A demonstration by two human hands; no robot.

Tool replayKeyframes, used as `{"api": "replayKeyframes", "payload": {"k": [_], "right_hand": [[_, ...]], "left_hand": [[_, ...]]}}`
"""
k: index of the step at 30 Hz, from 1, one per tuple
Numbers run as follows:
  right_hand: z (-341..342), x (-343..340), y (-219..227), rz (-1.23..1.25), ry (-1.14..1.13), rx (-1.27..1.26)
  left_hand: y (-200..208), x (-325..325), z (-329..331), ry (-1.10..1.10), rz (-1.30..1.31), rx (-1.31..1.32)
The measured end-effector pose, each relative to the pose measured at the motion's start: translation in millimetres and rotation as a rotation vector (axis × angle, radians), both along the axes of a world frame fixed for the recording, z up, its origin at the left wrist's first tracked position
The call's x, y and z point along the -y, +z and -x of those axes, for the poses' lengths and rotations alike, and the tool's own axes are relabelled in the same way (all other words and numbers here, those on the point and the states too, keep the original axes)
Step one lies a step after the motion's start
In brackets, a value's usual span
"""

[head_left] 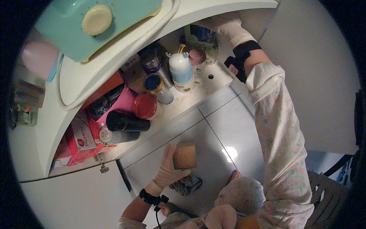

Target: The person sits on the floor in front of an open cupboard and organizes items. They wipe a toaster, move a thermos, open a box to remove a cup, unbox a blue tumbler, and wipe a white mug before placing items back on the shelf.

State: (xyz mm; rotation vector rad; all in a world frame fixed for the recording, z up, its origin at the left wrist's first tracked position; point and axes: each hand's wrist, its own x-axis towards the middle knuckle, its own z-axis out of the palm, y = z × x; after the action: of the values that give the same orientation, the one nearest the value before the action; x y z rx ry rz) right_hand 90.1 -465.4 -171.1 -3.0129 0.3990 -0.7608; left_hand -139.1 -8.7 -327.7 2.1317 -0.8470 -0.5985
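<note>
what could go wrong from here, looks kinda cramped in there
The brown box is held only by the left hand, so a loose grip might drop it onto the tiled floor.

The right hand reaches into the cupboard near the blue-and-white bottle, which could get knocked over.

The black cylinder sits close to the shelf's front edge, so a bump might send it off.

Your white cabinet shelf (212,86) holds a white mug (185,88), a red-lidded jar (146,106) and a black bottle (127,121). Above it, your white counter (122,50) holds a teal machine (70,36) with a cream knob (97,19). Below, you have gray floor tiles (183,133).
</note>
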Motion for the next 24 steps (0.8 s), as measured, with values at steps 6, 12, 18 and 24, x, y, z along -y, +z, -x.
{"api": "replayKeyframes", "payload": {"k": [6,12,18,24], "right_hand": [[2,5,-7,0.166,0.089,0.088],[1,9,-9,0.172,0.009,-0.035],[0,14,-3,0.185,-0.079,-0.146],[11,2,5,0.139,-0.171,-0.177]], "left_hand": [[-11,6,2,0.095,-0.023,-0.02],[-20,9,14,0.035,-0.01,0.173],[-26,16,9,0.061,0.014,0.3],[-26,13,14,0.172,0.047,0.19]]}}
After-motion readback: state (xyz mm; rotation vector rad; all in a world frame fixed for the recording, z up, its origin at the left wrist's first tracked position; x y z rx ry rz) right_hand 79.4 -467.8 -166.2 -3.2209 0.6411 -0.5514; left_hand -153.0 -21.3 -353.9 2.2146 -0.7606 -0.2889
